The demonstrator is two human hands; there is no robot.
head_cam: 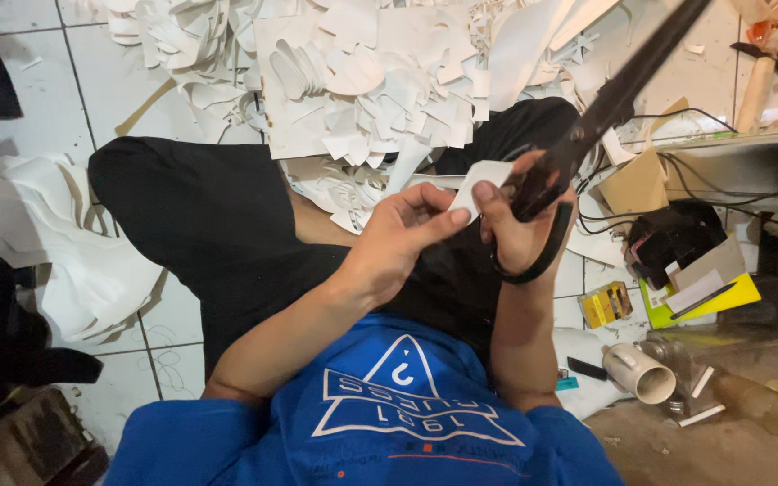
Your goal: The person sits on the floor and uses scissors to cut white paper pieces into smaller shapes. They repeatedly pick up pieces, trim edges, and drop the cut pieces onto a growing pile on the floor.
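White offcut (481, 180) is pinched by left hand (402, 236) fingers; right hand (517, 229) grips black shears (605, 108), blades pointing toward one o'clock.

This is a small cutting workshop run from a white tiled floor (110, 67), where the person sits to work. Beyond the grip on the large black scissors (605, 108), a deep heap of white offcuts (362, 81) covers the floor, and more white sheet scraps (74, 252) lie well to the left of it. To the right of the grip are tangled cables (677, 171), a cardboard tube (641, 371), small boxes (607, 303) and a hammer (763, 76).
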